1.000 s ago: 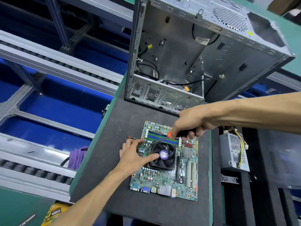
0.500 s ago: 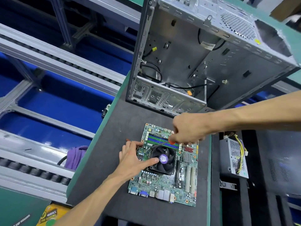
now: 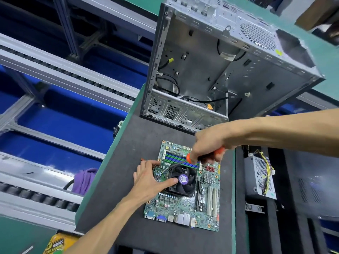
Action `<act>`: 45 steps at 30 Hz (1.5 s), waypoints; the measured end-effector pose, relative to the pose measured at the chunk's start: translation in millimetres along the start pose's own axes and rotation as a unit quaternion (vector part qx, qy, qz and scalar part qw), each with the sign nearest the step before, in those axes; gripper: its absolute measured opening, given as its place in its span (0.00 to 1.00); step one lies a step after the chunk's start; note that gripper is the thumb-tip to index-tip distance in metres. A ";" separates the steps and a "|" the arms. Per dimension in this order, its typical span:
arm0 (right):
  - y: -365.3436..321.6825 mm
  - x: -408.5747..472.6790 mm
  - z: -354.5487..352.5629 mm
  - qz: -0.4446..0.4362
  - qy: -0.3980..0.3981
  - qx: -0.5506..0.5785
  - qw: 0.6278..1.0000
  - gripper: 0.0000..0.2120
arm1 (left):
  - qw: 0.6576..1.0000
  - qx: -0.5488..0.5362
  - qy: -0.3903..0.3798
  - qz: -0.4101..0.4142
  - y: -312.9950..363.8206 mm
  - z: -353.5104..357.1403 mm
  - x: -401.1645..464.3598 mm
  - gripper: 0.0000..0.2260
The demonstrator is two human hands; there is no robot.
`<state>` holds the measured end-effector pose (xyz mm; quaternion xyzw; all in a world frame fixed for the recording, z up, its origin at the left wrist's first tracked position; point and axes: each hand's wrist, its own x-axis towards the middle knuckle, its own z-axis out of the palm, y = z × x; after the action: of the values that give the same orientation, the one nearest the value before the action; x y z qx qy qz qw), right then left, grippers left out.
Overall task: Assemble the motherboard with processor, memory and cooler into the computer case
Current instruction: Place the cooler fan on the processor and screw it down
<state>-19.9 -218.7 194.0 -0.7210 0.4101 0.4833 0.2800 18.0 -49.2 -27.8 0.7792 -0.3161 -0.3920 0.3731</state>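
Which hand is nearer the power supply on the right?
Right. The right hand grips a screwdriver closer to the power supply; the left hand rests on the cooler fan, farther off.

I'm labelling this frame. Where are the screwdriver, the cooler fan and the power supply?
screwdriver [image 3: 219,150], head view, orange handle end.
cooler fan [image 3: 183,178], head view, purple hub sticker.
power supply [image 3: 256,177], head view, perforated side.

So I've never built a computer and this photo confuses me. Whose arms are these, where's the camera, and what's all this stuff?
The camera sits on the person's head, looking down at their own arms. On the dark mat lies a green circuit board with a black fan on it. The left hand rests on the board, thumb on the fan. The right hand grips an orange-handled screwdriver, tip beside the fan. Behind stands the open metal computer case.
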 end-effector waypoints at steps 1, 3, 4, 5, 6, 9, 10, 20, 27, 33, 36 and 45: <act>0.4 -3.8 0.7 -0.028 0.044 -0.072 0.996 0.11 | 1.000 0.003 0.001 0.002 0.8 0.2 0.2 0.39; 3.2 -12.6 2.2 -0.066 0.138 -0.207 0.966 0.16 | 1.000 0.007 0.000 0.005 2.3 -0.3 -0.2 0.39; 5.9 -17.3 2.9 -0.078 0.179 -0.258 0.946 0.19 | 1.000 0.010 -0.001 0.008 2.7 -1.4 -0.7 0.39; 10.5 -21.1 3.5 -0.088 0.214 -0.289 0.929 0.22 | 1.000 0.011 -0.003 0.012 2.9 -2.8 -1.4 0.40; 16.6 -24.0 3.9 -0.096 0.244 -0.297 0.918 0.23 | 1.000 0.010 -0.005 0.014 3.3 -4.5 -1.9 0.41; 37.7 -32.3 9.4 -0.102 0.309 -0.272 0.906 0.24 | 0.999 0.015 0.013 0.038 6.4 -8.8 -3.1 0.40; 46.2 -35.0 12.9 -0.096 0.321 -0.265 0.904 0.24 | 0.997 0.030 0.033 0.067 10.0 -9.2 -4.5 0.38; 119.1 -59.3 68.2 -0.076 0.327 -0.125 0.934 0.13 | 0.900 0.268 -0.053 0.340 66.5 17.6 -0.7 0.46; 138.5 -47.7 97.3 -0.089 0.336 -0.076 0.935 0.13 | 0.889 0.294 -0.063 0.345 51.9 27.5 6.2 0.42; 146.4 -43.4 105.6 -0.095 0.351 -0.045 0.931 0.13 | 0.894 0.281 -0.055 0.345 50.7 29.7 7.3 0.39; 147.1 -41.5 106.3 -0.093 0.366 -0.054 0.924 0.12 | 0.902 0.269 -0.048 0.335 51.1 31.0 7.2 0.38; 149.0 -35.3 104.3 -0.098 0.370 -0.059 0.922 0.12 | 0.907 0.268 -0.056 0.318 53.9 30.5 8.9 0.40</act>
<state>-204.0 -199.4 186.5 -0.9003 0.3827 0.1751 0.1115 -14.3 -94.5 1.0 0.6846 -0.6612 -0.1958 0.2365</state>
